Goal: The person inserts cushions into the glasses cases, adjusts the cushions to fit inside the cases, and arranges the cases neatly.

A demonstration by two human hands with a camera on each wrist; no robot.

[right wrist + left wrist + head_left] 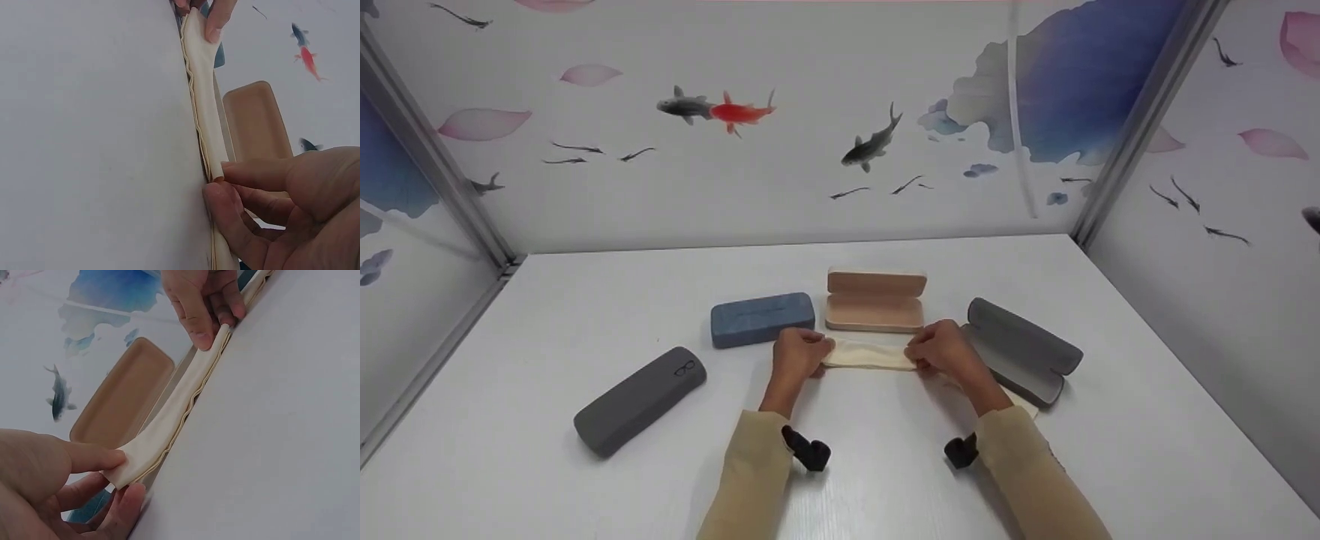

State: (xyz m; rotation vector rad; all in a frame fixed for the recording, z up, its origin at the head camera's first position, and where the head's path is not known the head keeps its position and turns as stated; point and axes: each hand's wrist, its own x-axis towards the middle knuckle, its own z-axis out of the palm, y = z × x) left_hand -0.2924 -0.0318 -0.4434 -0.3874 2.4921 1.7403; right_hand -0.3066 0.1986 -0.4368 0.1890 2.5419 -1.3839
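A cream cloth (871, 355), folded into a long narrow strip, stretches between both hands. My left hand (799, 352) pinches its left end between thumb and fingers, and my right hand (946, 349) pinches the right end. In the left wrist view the layered, wavy edge of the cloth (169, 422) shows along its near side. Just behind the cloth stands an open glasses case (875, 311), tan inside, its lid raised at the back. The right wrist view shows the case's lid lining (257, 121) beyond the strip.
A blue glasses case (763, 320) lies closed behind my left hand. Farther left is a closed dark grey case (641, 401) with a glasses drawing. An open grey case (1024, 351) sits right of my right hand, a cream cloth corner (1024, 399) showing beside it. Printed panels enclose the white table (870, 465).
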